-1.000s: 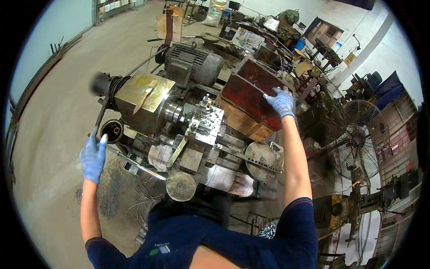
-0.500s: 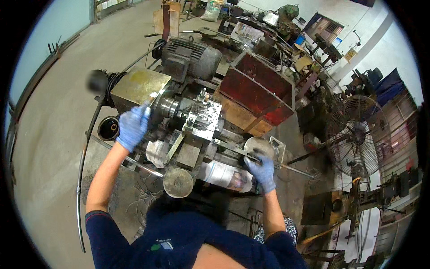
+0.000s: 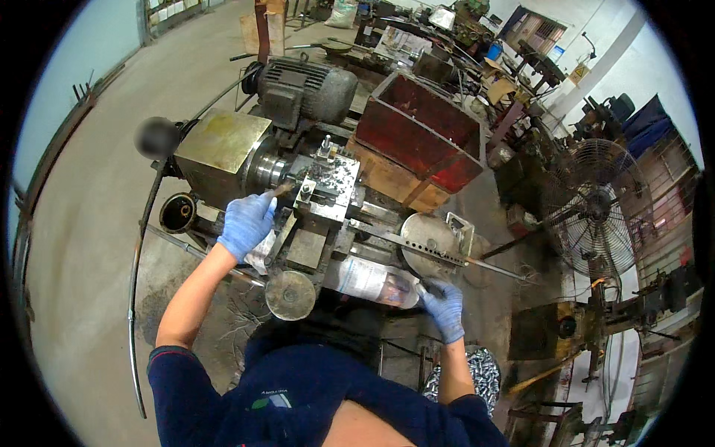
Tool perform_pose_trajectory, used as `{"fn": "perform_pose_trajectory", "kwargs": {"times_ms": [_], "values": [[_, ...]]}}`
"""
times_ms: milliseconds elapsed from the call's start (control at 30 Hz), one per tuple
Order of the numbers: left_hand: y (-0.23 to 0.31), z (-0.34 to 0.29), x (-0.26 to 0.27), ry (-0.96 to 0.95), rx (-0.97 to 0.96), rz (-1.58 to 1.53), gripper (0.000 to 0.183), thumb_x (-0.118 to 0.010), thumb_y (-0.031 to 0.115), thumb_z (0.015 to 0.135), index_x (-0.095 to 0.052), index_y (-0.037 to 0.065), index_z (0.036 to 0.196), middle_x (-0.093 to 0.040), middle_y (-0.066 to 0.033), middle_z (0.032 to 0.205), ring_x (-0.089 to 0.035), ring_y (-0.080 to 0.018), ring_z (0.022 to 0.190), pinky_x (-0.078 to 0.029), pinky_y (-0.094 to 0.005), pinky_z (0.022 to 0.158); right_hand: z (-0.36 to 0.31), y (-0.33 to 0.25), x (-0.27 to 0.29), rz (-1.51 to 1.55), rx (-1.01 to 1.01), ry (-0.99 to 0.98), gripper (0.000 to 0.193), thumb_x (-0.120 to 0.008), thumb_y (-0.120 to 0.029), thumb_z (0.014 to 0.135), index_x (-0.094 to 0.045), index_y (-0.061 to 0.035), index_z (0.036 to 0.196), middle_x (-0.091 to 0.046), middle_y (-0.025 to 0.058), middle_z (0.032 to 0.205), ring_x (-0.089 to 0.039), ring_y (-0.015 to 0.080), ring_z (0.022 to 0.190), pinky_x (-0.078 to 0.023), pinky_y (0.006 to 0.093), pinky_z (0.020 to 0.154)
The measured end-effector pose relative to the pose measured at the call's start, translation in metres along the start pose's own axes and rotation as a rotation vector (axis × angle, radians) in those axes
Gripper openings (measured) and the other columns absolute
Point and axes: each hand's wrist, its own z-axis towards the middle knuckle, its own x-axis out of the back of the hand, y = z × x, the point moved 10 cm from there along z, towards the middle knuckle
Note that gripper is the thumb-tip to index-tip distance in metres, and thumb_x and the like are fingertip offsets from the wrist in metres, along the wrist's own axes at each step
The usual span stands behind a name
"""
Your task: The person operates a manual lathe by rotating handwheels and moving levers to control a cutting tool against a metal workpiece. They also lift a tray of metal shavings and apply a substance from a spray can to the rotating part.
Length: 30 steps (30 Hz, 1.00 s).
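Note:
My left hand point(image 3: 248, 225), in a blue glove, is closed on a short brown brush-like tool point(image 3: 281, 189). Its tip reaches the gap between the shiny round chuck point(image 3: 269, 171) and the chip-strewn metal block point(image 3: 339, 182) of a lathe-like machine. My gloved right hand point(image 3: 443, 311) is low on the right, fingers curled, at the clear end of a printed plastic package point(image 3: 369, 281); what lies in its fingers, if anything, is hidden. A flat bar with a row of holes point(image 3: 413, 244) sticks out of the machine above that hand.
A round metal disc point(image 3: 290, 296) stands close to my body. Behind the block is a red metal bin point(image 3: 421, 134), with a grey motor point(image 3: 305, 93) at the far left of it. Shiny small parts point(image 3: 482, 384) are heaped at lower right; a caged fan point(image 3: 596, 208) stands farther right.
My left hand has moved right and nearer, from beside the chuck, and the brown tool now shows in it. My right hand has dropped from the holed bar to the package's end.

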Motion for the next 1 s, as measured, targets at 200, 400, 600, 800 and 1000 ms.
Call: {"fn": "perform_pose_trajectory", "kwargs": {"times_ms": [200,400,600,800,1000], "values": [[-0.009,0.011,0.116,0.471,-0.039,-0.054,0.016,-0.059,0.019,0.085,-0.064,0.008,0.094,-0.06,-0.0132,0.07,-0.059,-0.0285,0.058,-0.045,-0.0385,0.051,-0.019,0.029,0.032,0.053,-0.156,0.074,0.028,-0.077,-0.02,0.07,-0.068,0.0014,0.086,-0.067,0.0095,0.079,-0.06,0.0139,0.071,-0.048,0.0281,0.07],[-0.094,0.026,0.05,-0.137,0.265,0.12,0.038,-0.047,0.037,0.09,-0.055,0.015,0.12,-0.063,-0.0192,0.088,-0.062,-0.0345,0.076,-0.048,-0.041,0.067,-0.057,0.083,0.103,-0.147,-0.224,0.254,0.031,-0.073,-0.024,0.074,-0.066,0.0044,0.085,-0.067,0.0106,0.075,-0.059,0.0113,0.066,-0.048,0.0265,0.065],[-0.121,0.022,0.054,-0.145,0.222,-0.065,0.048,-0.041,0.037,0.095,-0.045,0.005,0.13,-0.05,-0.014,0.128,-0.053,-0.0214,0.11,-0.044,-0.0311,0.086,-0.156,0.202,0.198,-0.298,-0.706,0.468,0.046,-0.068,-0.045,0.074,-0.067,-0.0003,0.087,-0.067,0.0151,0.081,-0.064,0.0214,0.074,-0.048,0.0317,0.072],[-0.161,-0.002,0.081,-0.019,0.421,-0.217,0.046,-0.038,0.035,0.096,-0.045,0.005,0.13,-0.049,-0.0137,0.129,-0.051,-0.0243,0.111,-0.041,-0.0317,0.092,-0.266,0.285,0.199,-0.56,-1.079,0.144,0.061,-0.062,-0.059,0.067,-0.068,-0.004,0.093,-0.064,0.0178,0.097,-0.061,0.0307,0.093,-0.046,0.0378,0.084],[-0.178,-0.017,0.102,-0.034,0.414,-0.213,0.044,-0.039,0.035,0.096,-0.049,0.006,0.128,-0.055,-0.0106,0.12,-0.054,-0.0198,0.1,-0.042,-0.0283,0.087,-0.203,0.288,0.14,-0.835,-0.812,-0.136,0.058,-0.055,-0.059,0.071,-0.067,-0.0113,0.102,-0.058,0.0134,0.115,-0.052,0.0295,0.109,-0.04,0.0377,0.094]]}}
